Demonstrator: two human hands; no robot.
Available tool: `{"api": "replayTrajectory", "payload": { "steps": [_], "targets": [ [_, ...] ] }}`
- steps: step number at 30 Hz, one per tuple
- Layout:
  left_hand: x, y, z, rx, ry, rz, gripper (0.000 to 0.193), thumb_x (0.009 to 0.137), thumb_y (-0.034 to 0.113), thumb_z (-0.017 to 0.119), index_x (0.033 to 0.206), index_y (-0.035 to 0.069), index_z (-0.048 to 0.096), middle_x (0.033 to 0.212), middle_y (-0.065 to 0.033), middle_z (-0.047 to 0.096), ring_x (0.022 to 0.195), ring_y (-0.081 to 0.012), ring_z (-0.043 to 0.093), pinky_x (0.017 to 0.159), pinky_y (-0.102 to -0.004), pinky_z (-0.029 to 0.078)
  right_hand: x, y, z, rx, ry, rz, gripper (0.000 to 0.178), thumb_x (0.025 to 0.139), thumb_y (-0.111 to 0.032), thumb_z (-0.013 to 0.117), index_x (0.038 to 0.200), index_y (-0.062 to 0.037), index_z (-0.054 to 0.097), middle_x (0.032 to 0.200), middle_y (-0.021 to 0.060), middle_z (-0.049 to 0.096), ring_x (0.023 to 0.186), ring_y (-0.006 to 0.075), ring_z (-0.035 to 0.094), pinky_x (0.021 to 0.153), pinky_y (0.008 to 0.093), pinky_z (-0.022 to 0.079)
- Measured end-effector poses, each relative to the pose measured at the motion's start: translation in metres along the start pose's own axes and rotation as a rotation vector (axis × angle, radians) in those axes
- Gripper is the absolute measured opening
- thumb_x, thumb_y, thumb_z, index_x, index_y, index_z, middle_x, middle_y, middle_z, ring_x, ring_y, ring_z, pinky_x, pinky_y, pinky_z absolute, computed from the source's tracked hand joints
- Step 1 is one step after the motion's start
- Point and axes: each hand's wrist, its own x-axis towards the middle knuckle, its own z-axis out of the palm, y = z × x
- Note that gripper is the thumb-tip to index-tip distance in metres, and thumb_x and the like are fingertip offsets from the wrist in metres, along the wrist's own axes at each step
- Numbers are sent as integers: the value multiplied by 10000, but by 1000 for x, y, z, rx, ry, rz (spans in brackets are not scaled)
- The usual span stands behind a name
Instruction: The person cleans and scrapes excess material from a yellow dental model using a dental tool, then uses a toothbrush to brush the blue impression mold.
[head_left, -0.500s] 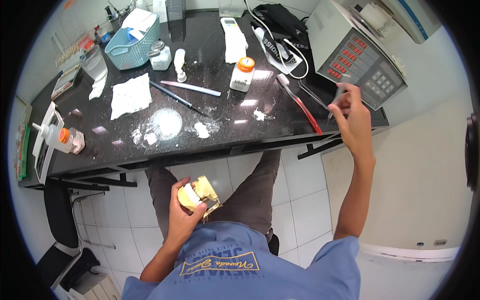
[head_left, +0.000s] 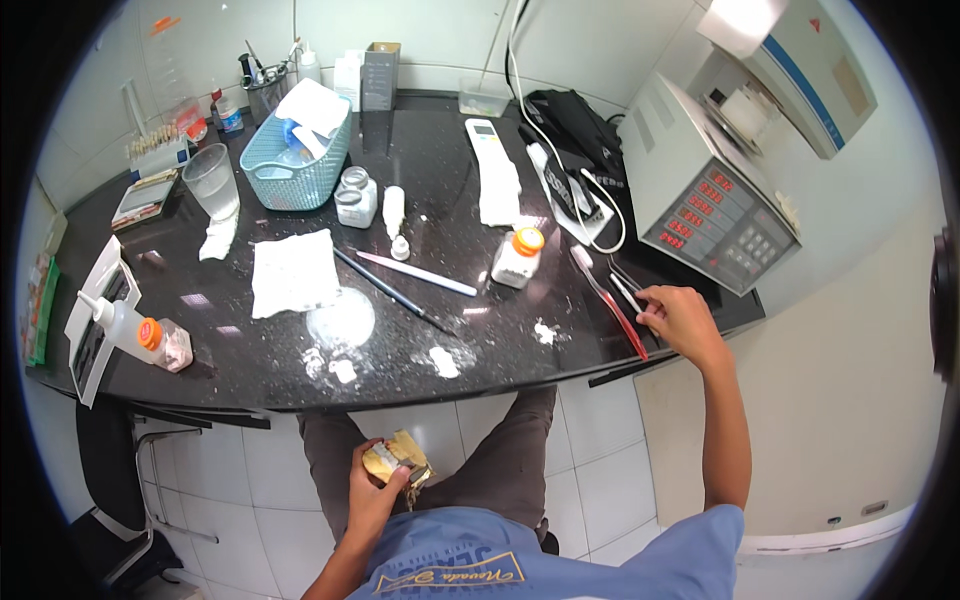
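Observation:
My left hand (head_left: 374,484) is closed around a yellowish dental model (head_left: 396,457) with white teeth and brass-coloured metal parts, held above my lap. At the right front of the black table, my right hand (head_left: 684,322) pinches the near end of a slim pale metal instrument (head_left: 624,292), which lies low over the tabletop. Whether it rests on the surface I cannot tell. Beside it are a darker thin metal tool (head_left: 630,278) and a red-handled toothbrush (head_left: 612,305). An orange-capped jar (head_left: 517,258) stands to their left.
White powder patches (head_left: 443,362) mark the table's front. A brush (head_left: 392,290), a pale pen-like tool (head_left: 418,273) and a white cloth (head_left: 294,274) lie behind them. A blue basket (head_left: 295,178) is at the back left, and a furnace with red displays (head_left: 700,205) at the right.
My right hand has lowered from above the table edge to the tabletop, bringing the slim instrument down next to the toothbrush. My left hand still holds the dental model. The view has tilted up.

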Motion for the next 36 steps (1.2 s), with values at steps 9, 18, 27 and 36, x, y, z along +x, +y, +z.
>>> {"api": "replayTrajectory", "payload": {
  "steps": [9,18,27,36],
  "targets": [
    [14,-23,-31,-96,143,-246,526,965,208,696,1378,70,401,1235,-125,579,1057,-227,662,761,-389,645,174,-25,-15,-40,382,-268,255,890,-196,731,1044,7,720,925,189,719,866,329,704,792,407,543],
    [6,-26,-57,-99,328,-336,482,974,250,672,1354,100,415,1268,-114,575,1121,-222,633,762,-407,616,329,21,40,-199,104,139,992,692,-742,762,1317,13,606,1271,246,660,1196,371,638,1018,447,496],
    [17,-31,-70,-190,380,-364,526,955,222,696,1372,89,405,1268,-112,564,1133,-223,606,796,-415,609,346,18,47,-83,46,259,1040,654,-668,805,1359,33,500,1293,292,612,1220,385,609,1039,420,465],
    [18,-33,-73,-239,414,-358,526,929,157,735,1345,96,419,1185,-81,572,1060,-199,626,781,-387,627,344,9,42,-46,380,216,907,673,-528,821,1335,-40,438,1238,280,643,1152,436,637,981,481,489]
  ]
}}
